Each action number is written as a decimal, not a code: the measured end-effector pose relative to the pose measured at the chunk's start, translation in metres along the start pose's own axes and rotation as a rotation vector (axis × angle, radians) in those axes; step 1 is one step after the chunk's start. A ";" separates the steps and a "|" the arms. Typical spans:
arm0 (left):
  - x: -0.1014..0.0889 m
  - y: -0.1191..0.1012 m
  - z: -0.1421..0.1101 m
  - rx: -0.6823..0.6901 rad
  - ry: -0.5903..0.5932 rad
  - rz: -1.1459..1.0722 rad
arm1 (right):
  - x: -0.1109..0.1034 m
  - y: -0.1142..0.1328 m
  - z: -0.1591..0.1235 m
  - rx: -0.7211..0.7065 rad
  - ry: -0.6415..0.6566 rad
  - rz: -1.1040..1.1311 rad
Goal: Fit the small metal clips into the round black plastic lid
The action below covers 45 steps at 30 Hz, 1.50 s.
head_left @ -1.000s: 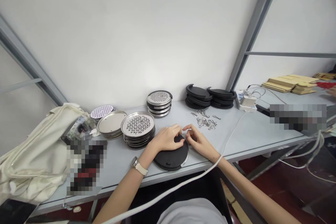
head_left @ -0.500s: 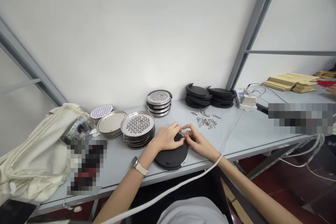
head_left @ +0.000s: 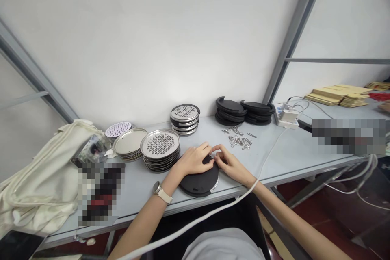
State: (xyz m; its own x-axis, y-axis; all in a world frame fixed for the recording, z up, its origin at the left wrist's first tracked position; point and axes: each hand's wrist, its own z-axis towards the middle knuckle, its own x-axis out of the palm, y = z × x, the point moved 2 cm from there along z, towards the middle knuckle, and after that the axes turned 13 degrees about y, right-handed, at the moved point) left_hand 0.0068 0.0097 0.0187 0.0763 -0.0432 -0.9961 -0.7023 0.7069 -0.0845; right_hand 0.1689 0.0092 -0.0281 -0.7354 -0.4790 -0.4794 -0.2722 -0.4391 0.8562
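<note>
A round black disc with a silvery metal rim showing at its right lies at the table's front edge. My left hand rests over its far part, thumb and fingers bent around the edge and closed on it. At the disc's far right edge, my right hand is closed in a pinch, its fingertips close to the left ones. A small shiny metal piece shows between the two hands; its shape is mostly hidden by the fingers. Beyond the hands lies a loose pile of small metal clips.
Left of the hands stand a stack of round metal graters and a stack of plain metal discs. Another grater stack and black disc stacks are by the wall. A white cable crosses in front of the right forearm.
Both hands stay at the disc in nearly the same pose, with only tiny finger shifts. The piles and stacks have not moved.
</note>
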 end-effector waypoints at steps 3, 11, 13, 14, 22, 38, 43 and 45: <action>0.000 -0.001 0.000 0.000 0.009 -0.006 | 0.000 0.000 0.000 0.004 -0.016 -0.003; 0.000 -0.001 0.000 0.002 0.011 -0.015 | 0.000 0.001 -0.001 0.020 -0.050 0.027; 0.000 0.000 0.000 0.004 0.015 -0.019 | -0.001 0.001 -0.001 0.020 -0.060 0.045; 0.000 0.000 0.000 0.005 0.013 -0.020 | -0.001 0.001 -0.001 0.018 -0.062 0.053; 0.002 0.001 0.000 0.011 0.002 0.000 | -0.001 -0.001 0.000 0.000 -0.094 0.078; 0.003 0.001 0.002 -0.005 0.012 -0.005 | -0.002 -0.002 0.000 0.004 -0.114 0.062; 0.003 0.002 0.002 0.000 0.004 0.002 | -0.003 -0.003 0.000 0.008 -0.127 0.099; 0.003 0.002 0.002 0.007 -0.002 0.005 | -0.003 -0.005 0.001 0.003 -0.136 0.121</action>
State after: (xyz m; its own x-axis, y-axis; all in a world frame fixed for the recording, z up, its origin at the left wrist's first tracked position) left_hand 0.0071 0.0122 0.0154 0.0742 -0.0389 -0.9965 -0.6975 0.7121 -0.0797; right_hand 0.1720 0.0135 -0.0303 -0.8399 -0.4211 -0.3425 -0.1783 -0.3818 0.9069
